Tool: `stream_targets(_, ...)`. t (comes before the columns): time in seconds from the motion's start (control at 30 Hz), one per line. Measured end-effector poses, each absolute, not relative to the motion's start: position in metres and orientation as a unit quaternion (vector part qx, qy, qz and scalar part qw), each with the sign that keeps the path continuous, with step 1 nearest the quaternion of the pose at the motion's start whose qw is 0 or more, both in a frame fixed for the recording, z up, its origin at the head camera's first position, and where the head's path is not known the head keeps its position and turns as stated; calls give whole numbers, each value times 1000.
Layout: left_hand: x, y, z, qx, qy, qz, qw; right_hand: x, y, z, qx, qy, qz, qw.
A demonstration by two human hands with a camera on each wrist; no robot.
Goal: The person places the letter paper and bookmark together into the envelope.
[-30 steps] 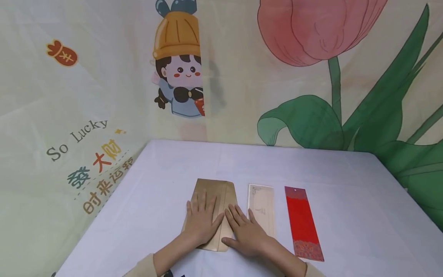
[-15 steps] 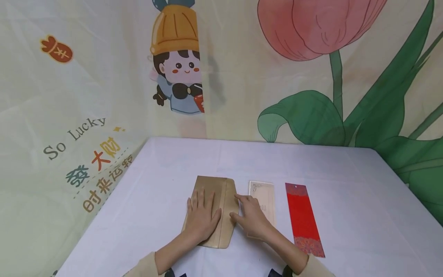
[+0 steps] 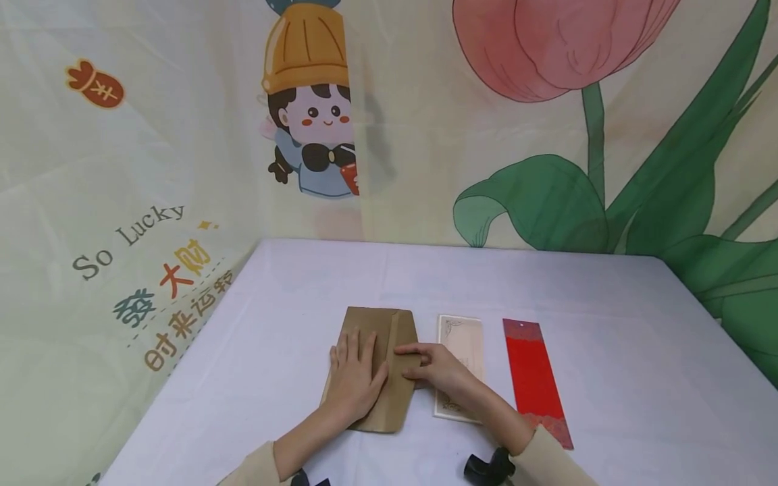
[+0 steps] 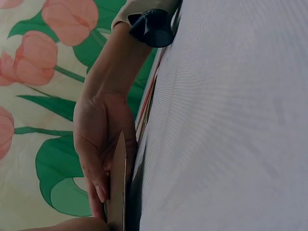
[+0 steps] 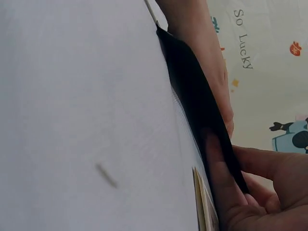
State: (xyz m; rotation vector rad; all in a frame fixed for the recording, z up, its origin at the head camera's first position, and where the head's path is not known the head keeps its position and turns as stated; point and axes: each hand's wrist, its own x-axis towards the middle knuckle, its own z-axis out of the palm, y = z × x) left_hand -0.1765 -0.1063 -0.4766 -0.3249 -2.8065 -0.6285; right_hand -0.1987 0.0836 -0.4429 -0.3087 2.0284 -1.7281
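Observation:
A brown paper envelope (image 3: 372, 318) lies on the white-covered table, its long flap (image 3: 401, 398) along the right side. My left hand (image 3: 352, 381) rests on the envelope's left part, fingers spread and palm down. From the right, my right hand (image 3: 440, 368) pinches the flap's edge, index finger on top. In the right wrist view the dark underside of the flap (image 5: 192, 86) stands raised off the table, with fingers of the right hand (image 5: 274, 192) on both sides of it. The left wrist view shows the flap's edge (image 4: 118, 192) tilted up beside the right hand (image 4: 103, 134).
Just right of the envelope lies a cream card (image 3: 460, 332) with printed corner ornaments, partly behind the right hand. Farther right is a red strip (image 3: 529, 368) with a small hole at its top. Black wrist mounts (image 3: 489, 467) sit at the sleeves. A printed cloth (image 3: 419, 169) hangs behind the table.
My right hand has gone from lying flat near the envelope's right edge to pinching the flap there, and the edge has lifted. My left hand stays in place. The view has shifted slightly.

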Motion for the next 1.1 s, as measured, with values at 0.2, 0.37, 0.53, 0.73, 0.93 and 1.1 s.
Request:
stream_targets(0.2,-176,-108,-474,-105,-961,-223,127,-199,82,-447,-130,727,-634,229)
stream_targets(0.37,-176,-107,-468,-97,-957,-230,148,-198,82,-449,-124,737,-633,202)
stream_targets(0.53,-181,-105,-462,-77,-950,-257,163,-196,86,-452,-123,714,-663,186)
stream_targets(0.73,-192,-105,-454,-45,-950,-259,167,-197,88,-453,-143,684,-694,174)
stream_targets(0.93,-195,-106,-453,-32,-957,-227,176,-198,87,-453,-168,678,-697,164)
stream_targets(1.1,-195,-107,-456,-26,-963,-210,164,-198,85,-454,-157,678,-697,174)
